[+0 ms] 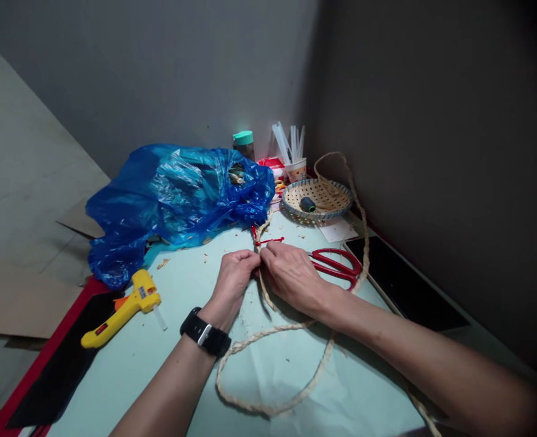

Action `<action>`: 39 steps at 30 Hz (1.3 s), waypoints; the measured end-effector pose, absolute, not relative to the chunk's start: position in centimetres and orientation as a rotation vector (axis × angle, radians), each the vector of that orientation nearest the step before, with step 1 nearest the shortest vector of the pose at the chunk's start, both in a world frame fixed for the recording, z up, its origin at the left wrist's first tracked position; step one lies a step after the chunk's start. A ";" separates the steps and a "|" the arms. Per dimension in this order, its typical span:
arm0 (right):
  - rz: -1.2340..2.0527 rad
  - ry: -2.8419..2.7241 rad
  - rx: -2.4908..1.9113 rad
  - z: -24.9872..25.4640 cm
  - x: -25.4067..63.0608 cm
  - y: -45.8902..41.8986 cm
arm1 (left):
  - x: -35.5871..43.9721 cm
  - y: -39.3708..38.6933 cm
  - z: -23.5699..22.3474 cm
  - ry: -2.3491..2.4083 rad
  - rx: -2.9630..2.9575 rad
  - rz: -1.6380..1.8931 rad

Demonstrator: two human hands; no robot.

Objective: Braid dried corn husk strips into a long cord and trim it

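Note:
My left hand (234,276), with a black watch on its wrist, pinches a pale braided straw rope (290,405) in the middle of the table. Close against it, my right hand (293,273) grips the same rope with fingers curled in. Just above my fingertips, a red string (270,241) is tied around the rope, its ends sticking out. The rope loops over the table below my hands and runs up on the right to the basket. Red-handled scissors (341,267) lie beside my right hand, their blades partly hidden by it.
A blue plastic bag (172,188) lies at the back left, a yellow glue gun (122,312) at the left. Behind are a woven basket (290,206) with a dark thread spool (307,204), a cup of glue sticks (296,170) and a green-lidded jar (244,145). A dark tablet (409,285) lies right.

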State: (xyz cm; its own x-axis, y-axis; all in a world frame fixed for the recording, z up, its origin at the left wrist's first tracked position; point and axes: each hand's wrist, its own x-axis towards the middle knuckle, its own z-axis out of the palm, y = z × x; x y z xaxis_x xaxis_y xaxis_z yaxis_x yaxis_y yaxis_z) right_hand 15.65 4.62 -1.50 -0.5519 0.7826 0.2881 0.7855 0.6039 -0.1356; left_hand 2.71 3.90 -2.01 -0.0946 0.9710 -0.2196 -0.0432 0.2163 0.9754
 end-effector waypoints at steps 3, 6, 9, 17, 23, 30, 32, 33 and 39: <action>0.275 -2.383 -1.326 -1.5 15.8 5.2 | 2.6 3.9 -2.0 1.350 0.964 1.128; 0.318 -2.325 -1.302 -1.6 15.9 5.3 | 2.4 4.0 -2.1 1.345 0.952 1.128; 0.119 -2.415 -1.226 -1.8 15.9 4.9 | 2.1 4.1 -2.2 1.318 0.935 1.122; 0.014 -2.514 -1.395 -1.3 15.6 4.5 | 2.6 3.9 -2.3 1.319 0.958 1.139; 0.063 -2.534 -1.449 -1.0 15.8 4.6 | 2.8 3.8 -2.2 1.328 0.995 1.150; 0.349 -2.308 -1.414 -1.8 15.5 5.1 | 2.9 3.6 -2.6 1.327 1.029 1.206; 0.422 -2.229 -1.410 -2.1 15.4 5.1 | 3.0 3.5 -2.8 1.336 1.025 1.226; 0.447 -2.201 -1.414 -2.2 15.3 5.0 | 3.0 3.5 -2.8 1.343 1.019 1.234; 0.469 -2.202 -1.395 -0.9 16.0 4.7 | 2.4 3.9 -2.4 1.317 0.965 1.145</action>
